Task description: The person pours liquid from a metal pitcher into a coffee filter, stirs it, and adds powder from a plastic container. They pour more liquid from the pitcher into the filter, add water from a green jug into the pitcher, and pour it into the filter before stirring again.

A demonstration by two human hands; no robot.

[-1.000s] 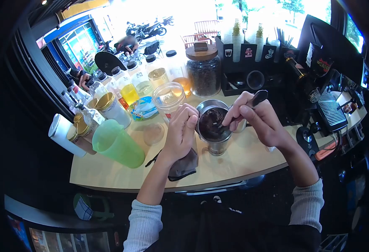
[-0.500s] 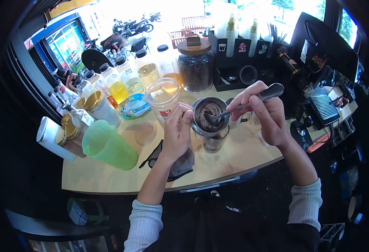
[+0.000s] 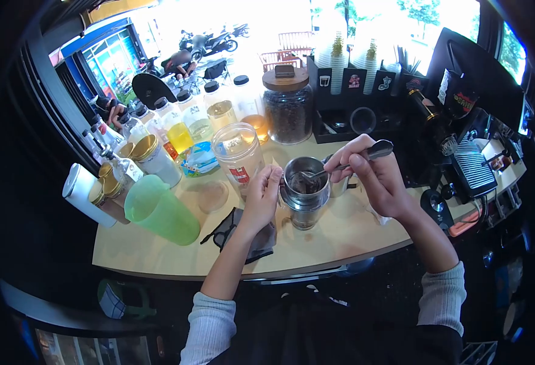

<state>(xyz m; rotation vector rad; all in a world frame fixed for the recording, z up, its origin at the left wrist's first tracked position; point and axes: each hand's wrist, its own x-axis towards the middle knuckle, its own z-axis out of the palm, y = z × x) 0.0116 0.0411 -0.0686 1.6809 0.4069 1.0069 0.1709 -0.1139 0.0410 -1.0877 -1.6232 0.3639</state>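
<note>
My left hand (image 3: 260, 199) is closed on the left side of a metal coffee filter (image 3: 307, 199), thumb and fingers pinched at its edge. The filter stands nearly upright over a small glass (image 3: 304, 220) on the table. Dark grounds show inside it, partly in shadow. A metal spoon (image 3: 380, 149) is gripped between the thumb and fingers of my right hand (image 3: 374, 179). Its handle points up to the right, while its bowl dips into the filter. Just behind my left hand stands a clear plastic jar (image 3: 238, 152) with a red label.
A green translucent pitcher (image 3: 161, 210), a round clear lid (image 3: 209, 196) and a dark cloth (image 3: 258, 243) lie to the left on the wooden table (image 3: 316, 258). Behind are several bottles, a wooden-lidded jar of dark beans (image 3: 287, 109) and a cup holder (image 3: 352, 85). Coffee equipment (image 3: 474, 155) stands right.
The filter has gone from tilted towards me to nearly upright over the glass. The spoon has stayed in it, in my right hand. The whole view has shifted slightly.
</note>
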